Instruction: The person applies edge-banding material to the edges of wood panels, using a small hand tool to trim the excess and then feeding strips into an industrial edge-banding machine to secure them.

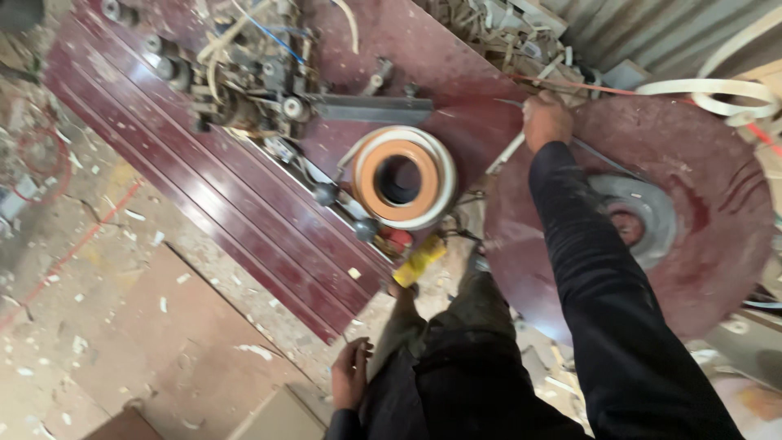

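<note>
The right hand (546,120) reaches out at the far rim of a round dark-red disc (717,236), fingers closed on a thin metal rod (509,152). The left hand (350,375) hangs loose by the thigh — fingers relaxed, holding nothing — well apart from the orange-and-white tape roll (403,175) on the maroon table (244,204).

no packages, labels, signs or screens visible anywhere in this workshop view

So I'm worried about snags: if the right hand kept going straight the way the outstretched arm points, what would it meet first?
The right hand, gripping a thin pale strip, points toward the cluttered pile of pale offcuts by the corrugated metal wall. It would probably meet that pile first, though depth is unclear.
</note>
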